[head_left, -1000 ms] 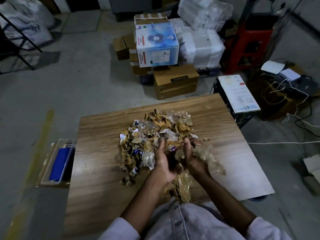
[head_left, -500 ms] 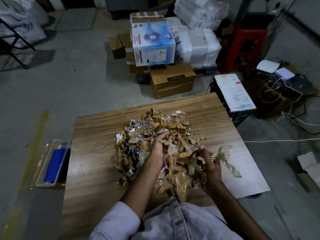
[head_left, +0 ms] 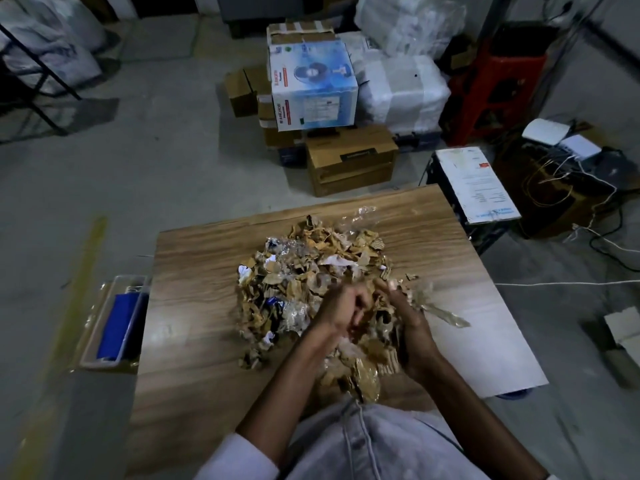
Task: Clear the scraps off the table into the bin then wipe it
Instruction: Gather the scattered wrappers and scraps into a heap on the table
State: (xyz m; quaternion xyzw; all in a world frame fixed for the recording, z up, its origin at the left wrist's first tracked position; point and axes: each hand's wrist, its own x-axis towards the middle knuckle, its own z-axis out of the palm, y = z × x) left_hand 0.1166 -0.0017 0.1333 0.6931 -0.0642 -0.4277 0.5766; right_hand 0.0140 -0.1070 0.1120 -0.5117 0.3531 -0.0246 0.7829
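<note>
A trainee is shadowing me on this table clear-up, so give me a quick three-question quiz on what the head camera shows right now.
1. True or false: the scrap pile lies on the floor.
2. Where is the clear container with something blue inside? A: on the floor left of the table. B: on the table. C: under the scrap pile.
3. Fill in: the left hand and right hand both grip ____.
Key: 1 false, it lies on the table; 2 A; 3 scraps.
</note>
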